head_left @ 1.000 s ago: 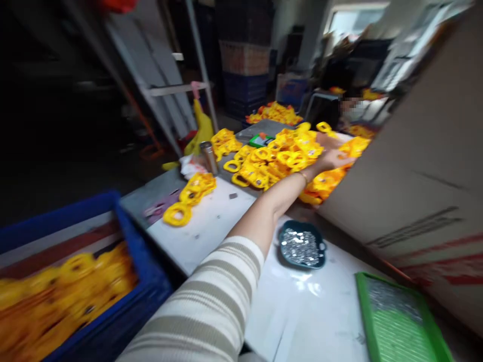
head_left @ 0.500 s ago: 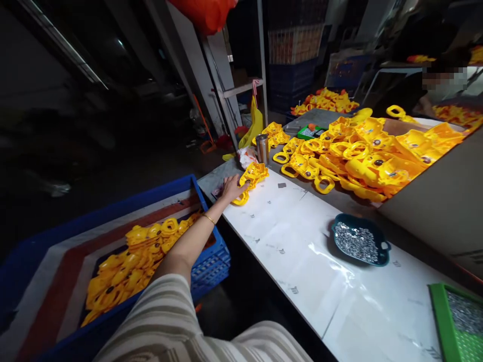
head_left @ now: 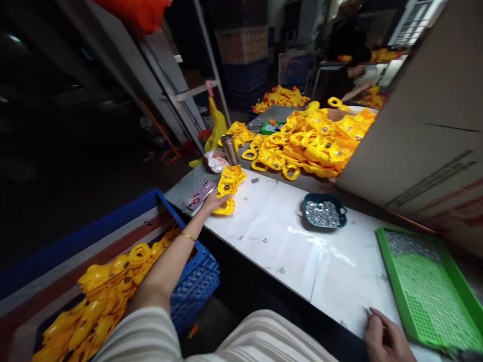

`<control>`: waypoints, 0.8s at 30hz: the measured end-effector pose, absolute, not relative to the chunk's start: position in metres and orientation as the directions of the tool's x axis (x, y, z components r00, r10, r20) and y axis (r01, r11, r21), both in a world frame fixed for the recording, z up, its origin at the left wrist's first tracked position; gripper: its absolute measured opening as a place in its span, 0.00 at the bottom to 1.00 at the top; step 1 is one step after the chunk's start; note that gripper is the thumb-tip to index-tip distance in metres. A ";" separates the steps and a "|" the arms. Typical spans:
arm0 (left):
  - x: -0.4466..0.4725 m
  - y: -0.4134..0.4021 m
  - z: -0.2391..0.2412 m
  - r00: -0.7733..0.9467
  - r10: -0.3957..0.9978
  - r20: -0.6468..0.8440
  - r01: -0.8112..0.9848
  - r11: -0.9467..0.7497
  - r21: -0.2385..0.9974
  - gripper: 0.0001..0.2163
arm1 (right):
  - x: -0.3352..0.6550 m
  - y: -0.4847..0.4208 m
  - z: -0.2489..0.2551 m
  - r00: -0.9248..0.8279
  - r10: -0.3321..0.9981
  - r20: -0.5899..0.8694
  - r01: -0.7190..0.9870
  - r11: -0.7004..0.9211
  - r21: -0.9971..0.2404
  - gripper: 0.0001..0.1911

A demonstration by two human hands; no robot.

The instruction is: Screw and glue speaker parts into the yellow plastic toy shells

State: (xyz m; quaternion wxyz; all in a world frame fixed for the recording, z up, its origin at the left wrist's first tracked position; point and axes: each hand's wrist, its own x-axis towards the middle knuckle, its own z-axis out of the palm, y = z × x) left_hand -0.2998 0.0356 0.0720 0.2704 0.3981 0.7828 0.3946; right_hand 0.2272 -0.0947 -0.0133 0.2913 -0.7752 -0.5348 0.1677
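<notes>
My left hand reaches to the far left end of the white-topped table, its fingers closed at the ring handle of a yellow plastic shell part. The part rests on the tabletop, and some of my fingertips are hidden. At the near edge, my right hand is half curled with thumb and forefinger close together; whatever they may pinch is too small to make out. Beside it stands a green tray of small shiny metal pieces. A dark teal bowl holds more of these pieces.
A blue crate full of yellow parts stands at left. More yellow parts are heaped behind the table, beside a cardboard panel. A steel cup, plastic bag and purple card-like item sit near my left hand. Another person works behind.
My view has swung right. My left hand, earlier spread over the yellow part, is now closed at its ring handle. My right hand and the whole green tray have come into view.
</notes>
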 end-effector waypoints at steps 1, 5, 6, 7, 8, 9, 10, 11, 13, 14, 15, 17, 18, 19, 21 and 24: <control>-0.286 0.028 0.072 -0.512 0.850 -0.119 0.389 0.353 0.851 0.29 | 0.223 -0.096 -0.012 0.356 0.932 0.064 0.715 -0.228 -0.661 0.24; -0.196 -0.009 0.068 -0.353 0.917 -0.186 0.310 0.303 0.901 0.32 | 0.194 -0.097 0.013 0.139 0.989 0.041 0.500 -0.035 -0.865 0.16; -0.167 -0.019 0.065 -0.293 0.932 -0.215 0.283 0.300 0.911 0.31 | 0.184 -0.095 0.022 0.036 0.999 0.029 0.459 0.009 -0.888 0.15; -0.137 -0.028 0.063 -0.217 0.942 -0.255 0.222 0.302 0.927 0.30 | 0.175 -0.093 0.029 -0.072 0.997 0.026 0.419 0.054 -0.907 0.14; -0.108 -0.037 0.060 -0.151 0.949 -0.276 0.188 0.301 0.935 0.28 | 0.166 -0.091 0.036 -0.132 0.991 0.024 0.388 0.074 -0.919 0.13; -0.081 -0.045 0.056 -0.104 0.953 -0.283 0.172 0.297 0.939 0.26 | 0.159 -0.089 0.041 -0.182 0.983 0.026 0.371 0.093 -0.924 0.13; -0.057 -0.051 0.053 -0.063 0.959 -0.277 0.168 0.284 0.944 0.24 | 0.154 -0.087 0.045 -0.195 0.980 0.038 0.379 0.111 -0.919 0.14; -0.037 -0.056 0.050 -0.030 0.962 -0.271 0.171 0.272 0.947 0.23 | 0.151 -0.085 0.047 -0.191 0.980 0.047 0.405 0.123 -0.906 0.15; -0.009 -0.061 0.044 0.008 0.964 -0.265 0.178 0.259 0.949 0.21 | 0.151 -0.084 0.047 -0.160 0.986 0.044 0.478 0.117 -0.871 0.18; -0.001 -0.062 0.042 0.018 0.964 -0.265 0.188 0.257 0.948 0.21 | 0.154 -0.084 0.045 -0.146 0.989 0.034 0.513 0.105 -0.852 0.19; 0.004 -0.061 0.040 0.022 0.965 -0.262 0.203 0.253 0.946 0.20 | 0.157 -0.085 0.042 -0.137 0.990 0.016 0.543 0.089 -0.835 0.19; 0.008 -0.060 0.037 0.025 0.969 -0.245 0.222 0.233 0.947 0.20 | 0.164 -0.086 0.033 -0.127 0.992 -0.008 0.583 0.068 -0.810 0.18; 0.009 -0.058 0.036 0.026 0.971 -0.236 0.217 0.225 0.950 0.21 | 0.167 -0.087 0.027 -0.119 0.993 -0.005 0.592 0.067 -0.803 0.17; 0.010 -0.057 0.034 0.018 0.973 -0.231 0.203 0.223 0.954 0.23 | 0.169 -0.087 0.022 -0.106 0.994 0.007 0.597 0.069 -0.799 0.16; 0.012 -0.056 0.031 -0.013 0.972 -0.236 0.155 0.235 0.959 0.28 | 0.171 -0.087 0.011 -0.073 0.996 0.043 0.593 0.078 -0.802 0.14; 0.016 -0.057 0.027 -0.036 0.963 -0.269 0.039 0.270 0.962 0.29 | 0.172 -0.087 0.001 -0.042 0.996 0.075 0.574 0.086 -0.815 0.14</control>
